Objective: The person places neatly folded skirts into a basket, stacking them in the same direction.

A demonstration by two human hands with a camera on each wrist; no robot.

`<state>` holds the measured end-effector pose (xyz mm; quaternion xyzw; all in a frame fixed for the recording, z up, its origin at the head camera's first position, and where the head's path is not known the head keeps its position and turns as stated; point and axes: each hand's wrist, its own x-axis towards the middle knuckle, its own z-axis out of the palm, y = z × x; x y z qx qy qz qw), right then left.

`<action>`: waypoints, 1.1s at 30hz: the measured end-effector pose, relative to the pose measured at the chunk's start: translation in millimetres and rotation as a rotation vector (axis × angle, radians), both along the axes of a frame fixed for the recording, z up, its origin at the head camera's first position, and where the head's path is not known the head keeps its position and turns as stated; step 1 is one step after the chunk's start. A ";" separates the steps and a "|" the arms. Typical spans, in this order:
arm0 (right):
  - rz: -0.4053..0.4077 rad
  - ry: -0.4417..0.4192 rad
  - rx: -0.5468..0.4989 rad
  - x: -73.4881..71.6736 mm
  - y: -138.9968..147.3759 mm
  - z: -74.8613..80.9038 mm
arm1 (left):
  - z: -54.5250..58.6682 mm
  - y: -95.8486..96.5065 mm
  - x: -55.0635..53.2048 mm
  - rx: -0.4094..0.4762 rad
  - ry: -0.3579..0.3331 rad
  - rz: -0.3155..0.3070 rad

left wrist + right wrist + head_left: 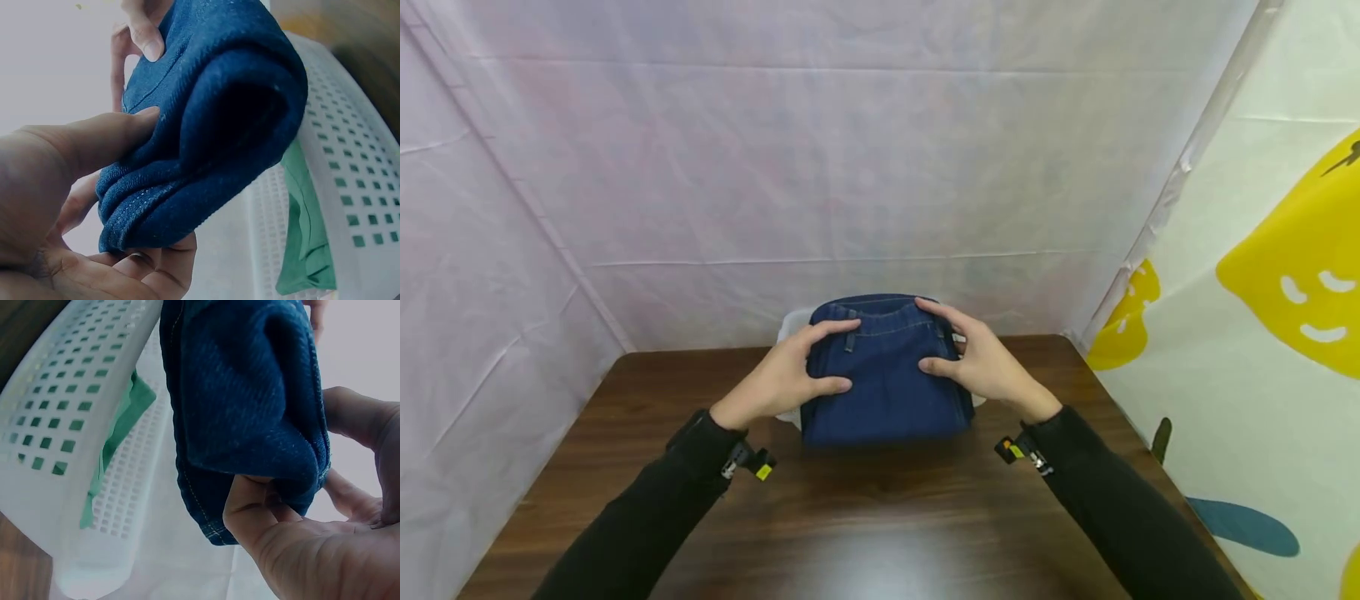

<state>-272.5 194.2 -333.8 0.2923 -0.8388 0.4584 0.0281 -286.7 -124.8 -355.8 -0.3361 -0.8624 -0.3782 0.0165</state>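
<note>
Folded dark blue jeans (891, 375) are held up between both hands, above a white perforated plastic basket (356, 181). My left hand (797, 367) grips the left side of the bundle, thumb on the near face and fingers curled round the other side, as the left wrist view shows. On the opposite side my right hand (988, 362) grips the bundle, its fingers under the folded layers (250, 425). A green cloth (306, 231) lies inside the basket, visible beneath the jeans in both wrist views. In the head view the jeans hide most of the basket.
The dark brown wooden table (880, 525) extends toward me. A pale fabric wall (850, 167) rises right behind its far edge. To the right hangs a white curtain with yellow printed shapes (1300, 275).
</note>
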 end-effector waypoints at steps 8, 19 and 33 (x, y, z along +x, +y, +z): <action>-0.045 0.039 0.043 -46.3 0.9 -15.3 | 2.4 2.9 -28.4 -0.046 -0.014 0.049; -0.096 -0.021 0.140 -86.0 -5.9 -29.0 | -10.5 8.0 -63.1 -0.104 -0.087 0.099; -0.112 -0.138 0.304 -105.3 -11.4 -42.7 | -25.3 10.7 -83.2 -0.268 -0.134 0.099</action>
